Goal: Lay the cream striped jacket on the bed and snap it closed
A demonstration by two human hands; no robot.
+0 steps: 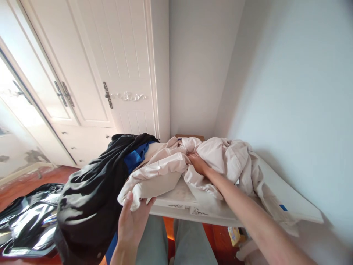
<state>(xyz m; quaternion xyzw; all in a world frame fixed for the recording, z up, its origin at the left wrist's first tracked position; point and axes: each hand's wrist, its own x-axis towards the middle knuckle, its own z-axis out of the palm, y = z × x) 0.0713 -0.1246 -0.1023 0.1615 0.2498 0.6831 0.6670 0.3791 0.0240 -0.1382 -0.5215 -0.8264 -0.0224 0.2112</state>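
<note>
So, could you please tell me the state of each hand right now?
Left hand: closed on an edge of the pale pink cloth.
Right hand: on the same cloth, fingertips unclear, so grip cannot be told.

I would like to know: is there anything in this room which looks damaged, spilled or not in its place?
Mainly the low wall at far left: its dark, patchy area looks like peeling or staining. Also, the black garment droops off the left of the white table. I see no spill.
</note>
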